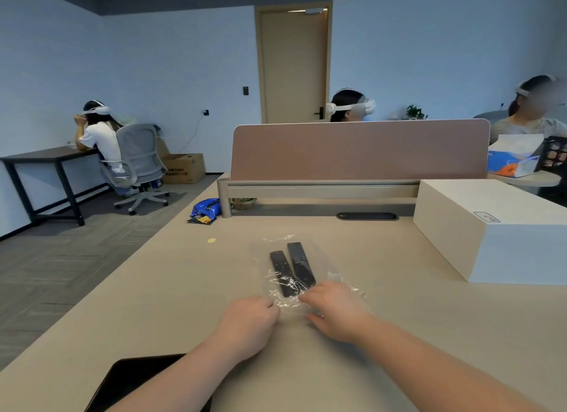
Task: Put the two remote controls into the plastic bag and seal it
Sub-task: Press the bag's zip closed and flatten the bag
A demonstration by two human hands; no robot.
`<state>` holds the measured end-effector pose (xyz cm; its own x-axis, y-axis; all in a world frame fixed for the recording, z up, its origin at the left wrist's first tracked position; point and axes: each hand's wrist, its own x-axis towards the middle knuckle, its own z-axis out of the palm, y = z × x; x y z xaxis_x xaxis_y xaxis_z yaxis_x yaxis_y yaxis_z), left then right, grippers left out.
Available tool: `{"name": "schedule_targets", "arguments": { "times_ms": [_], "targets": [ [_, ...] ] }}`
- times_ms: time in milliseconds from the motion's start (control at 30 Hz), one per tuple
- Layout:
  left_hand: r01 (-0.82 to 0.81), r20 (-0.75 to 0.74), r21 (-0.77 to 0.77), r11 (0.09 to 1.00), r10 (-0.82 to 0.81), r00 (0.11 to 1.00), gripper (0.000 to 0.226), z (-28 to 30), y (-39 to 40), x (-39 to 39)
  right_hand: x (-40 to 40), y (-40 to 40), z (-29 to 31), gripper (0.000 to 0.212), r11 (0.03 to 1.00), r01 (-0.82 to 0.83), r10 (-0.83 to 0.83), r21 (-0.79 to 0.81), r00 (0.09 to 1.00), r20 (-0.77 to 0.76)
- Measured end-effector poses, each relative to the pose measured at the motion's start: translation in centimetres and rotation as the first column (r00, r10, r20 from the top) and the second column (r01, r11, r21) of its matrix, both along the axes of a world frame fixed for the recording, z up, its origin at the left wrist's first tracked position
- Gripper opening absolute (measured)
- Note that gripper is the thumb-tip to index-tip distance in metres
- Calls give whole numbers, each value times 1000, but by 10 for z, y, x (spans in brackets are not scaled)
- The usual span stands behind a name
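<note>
On desk (159, 289), hands — left (248, 322), right (336, 312) — pinching bag (291, 298)

Two remotes (291, 269) lie side by side inside the bag (294, 276), before the divider (359, 151).

Two bare forearms are showing in the head view, and nothing is covering them: no sleeve edge is appearing anywhere up to the bottom of the frame. The left hand (248, 322) is showing no ring, watch or band behind its fingers (270, 304). The right hand (334, 312) is looking just as plain, wrist bare behind the fingers (310, 298), no glove, no strap. Nails are too small and blurred to tell. Both forearms are running smooth and unmarked, widening steadily away from the fingers.
</note>
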<state>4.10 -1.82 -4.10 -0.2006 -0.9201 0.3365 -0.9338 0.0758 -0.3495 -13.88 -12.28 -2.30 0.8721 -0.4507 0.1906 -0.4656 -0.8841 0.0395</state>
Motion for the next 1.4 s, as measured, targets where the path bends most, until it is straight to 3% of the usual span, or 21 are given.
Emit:
{"name": "schedule_targets", "arguments": {
  "times_ms": [333, 467, 600, 867, 1100, 1167, 1400],
  "targets": [
    [-17, -69, -49, 999, 13, 998, 31, 6, -3, -1, 26, 23, 6, 30, 997, -28, 29, -72, 1000, 13],
    [-34, -110, -69, 997, 27, 994, 24, 4, -5, -1, 27, 23, 2, 16, 988, -46, 53, -145, 997, 50],
    [-44, -122, -86, 995, 33, 992, 23, 7, -3, -2, 33, 17, -7, 28, 972, -13, 27, -233, 998, 58],
    [-25, -134, -116, 993, 9, 991, 28, 13, 3, -4, 39, 19, -10, 22, 968, -10, 35, -251, 995, 95],
    [9, -160, -162, 987, -35, 986, 18, 10, 4, 0, 39, 22, -13, 27, 951, -38, 89, -307, 984, 153],
    [20, -147, -173, 985, -46, 988, 10, 10, 5, 2, 39, 21, -14, 26, 935, -55, 113, -352, 983, 148],
    [-8, -119, -129, 992, -8, 993, 16, 6, 3, 6, 26, 13, -18, 28, 910, -51, 102, -410, 989, 104]
  ]
}}
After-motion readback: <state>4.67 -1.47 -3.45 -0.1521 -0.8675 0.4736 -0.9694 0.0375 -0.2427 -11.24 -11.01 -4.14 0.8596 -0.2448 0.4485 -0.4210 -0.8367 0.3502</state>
